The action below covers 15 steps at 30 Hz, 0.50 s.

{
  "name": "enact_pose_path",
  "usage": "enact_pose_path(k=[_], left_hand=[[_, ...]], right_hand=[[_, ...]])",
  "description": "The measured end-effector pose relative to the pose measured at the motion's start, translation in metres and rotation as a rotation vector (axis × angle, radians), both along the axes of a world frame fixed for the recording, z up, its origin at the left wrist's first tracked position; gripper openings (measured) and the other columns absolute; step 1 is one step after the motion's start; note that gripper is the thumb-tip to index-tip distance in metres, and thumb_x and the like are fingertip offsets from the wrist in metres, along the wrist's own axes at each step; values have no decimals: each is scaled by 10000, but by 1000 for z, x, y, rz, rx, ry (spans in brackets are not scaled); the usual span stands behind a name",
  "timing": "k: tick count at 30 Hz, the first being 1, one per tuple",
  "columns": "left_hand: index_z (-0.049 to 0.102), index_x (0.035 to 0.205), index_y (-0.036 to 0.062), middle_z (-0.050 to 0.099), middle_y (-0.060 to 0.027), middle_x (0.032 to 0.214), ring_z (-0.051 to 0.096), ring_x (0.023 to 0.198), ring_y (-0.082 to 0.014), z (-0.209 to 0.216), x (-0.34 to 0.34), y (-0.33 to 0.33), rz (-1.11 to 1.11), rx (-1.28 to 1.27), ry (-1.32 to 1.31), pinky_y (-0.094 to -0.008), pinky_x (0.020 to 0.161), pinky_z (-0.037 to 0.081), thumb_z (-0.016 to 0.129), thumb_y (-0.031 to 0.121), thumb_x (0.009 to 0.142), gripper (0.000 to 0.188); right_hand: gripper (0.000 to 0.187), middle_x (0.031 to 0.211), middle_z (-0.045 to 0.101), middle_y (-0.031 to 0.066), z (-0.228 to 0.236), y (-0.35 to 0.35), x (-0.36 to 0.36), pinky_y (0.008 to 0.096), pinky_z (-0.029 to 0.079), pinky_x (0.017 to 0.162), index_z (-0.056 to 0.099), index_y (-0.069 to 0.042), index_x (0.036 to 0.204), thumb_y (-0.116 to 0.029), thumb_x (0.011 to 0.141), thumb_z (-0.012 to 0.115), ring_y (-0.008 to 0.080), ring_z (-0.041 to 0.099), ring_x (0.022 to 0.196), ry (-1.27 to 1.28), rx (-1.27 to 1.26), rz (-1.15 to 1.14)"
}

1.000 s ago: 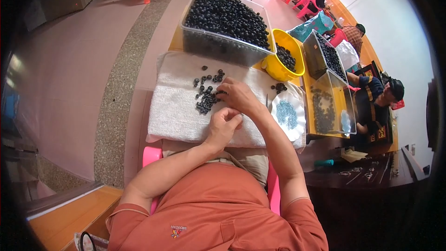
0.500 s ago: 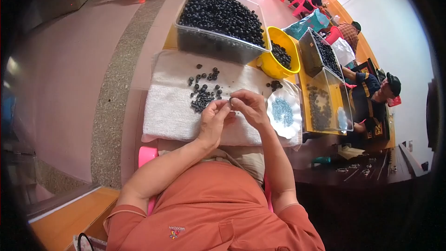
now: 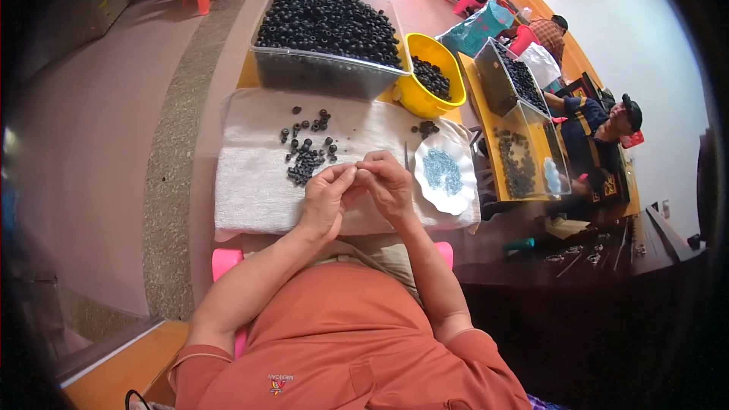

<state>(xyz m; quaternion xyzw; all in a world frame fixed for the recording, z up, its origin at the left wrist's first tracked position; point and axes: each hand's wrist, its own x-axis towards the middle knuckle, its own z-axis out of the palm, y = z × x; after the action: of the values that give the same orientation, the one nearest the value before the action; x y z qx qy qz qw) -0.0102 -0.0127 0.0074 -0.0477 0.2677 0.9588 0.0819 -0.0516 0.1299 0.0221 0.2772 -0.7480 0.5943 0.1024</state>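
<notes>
Over the white towel [image 3: 250, 175], my left hand [image 3: 326, 196] and my right hand [image 3: 389, 186] meet with pinched fingertips. Whatever sits between them is too small or hidden to make out. Just left of the fingers lies a loose group of small black ring-like parts [image 3: 305, 165], some scattered farther back. A white scalloped dish [image 3: 465, 199] holding tiny pale-blue pieces is to the right of my right hand. Between that hand and the dish rests a thin dark pointed tool [image 3: 406, 156]. Several more black parts [image 3: 427, 129] lie by the dish's far rim.
Behind the towel stands a large clear bin [image 3: 315, 76] heaped with black parts, beside a yellow bowl [image 3: 431, 106] holding more. To the right, two clear boxes [image 3: 531, 133] stand on another table, where a person in a dark cap [image 3: 600, 133] sits. Other people sit farther back.
The whole view has shifted, so the table's things appear slightly farther left. My hands stay together at the fingertips; the dark speck seen between them earlier is now hidden.
</notes>
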Motion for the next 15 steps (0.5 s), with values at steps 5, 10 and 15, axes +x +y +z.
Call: enact_pose_path(k=[5, 10, 15], left_hand=[[641, 1020, 47, 678, -51, 974, 649, 881, -125, -3, -2, 1, -20, -32, -23, -286, 822, 545, 604, 114, 954, 101], [637, 987, 69, 672, -26, 904, 648, 821, -115, -1, -1, -2, -18, -55, -54, -271, 767, 545, 620, 137, 949, 80], [635, 991, 83, 671, -12, 875, 646, 774, -109, -3, -3, -1, -88, -83, -24, -250, 727, 538, 634, 159, 943, 89]], right_hand=[[148, 942, 607, 71, -3, 4, 5, 231, 473, 711, 675, -6, 979, 16, 835, 700, 130, 587, 844, -29, 7, -12], [188, 984, 595, 68, 11, 9, 12, 213, 466, 752, 659, 11, 1050, 27, 863, 670, 123, 579, 893, -195, 51, 44], [214, 1034, 600, 75, 8, 16, 10, 221, 480, 722, 646, 10, 1068, 30, 858, 677, 115, 584, 880, -146, 81, 88]])
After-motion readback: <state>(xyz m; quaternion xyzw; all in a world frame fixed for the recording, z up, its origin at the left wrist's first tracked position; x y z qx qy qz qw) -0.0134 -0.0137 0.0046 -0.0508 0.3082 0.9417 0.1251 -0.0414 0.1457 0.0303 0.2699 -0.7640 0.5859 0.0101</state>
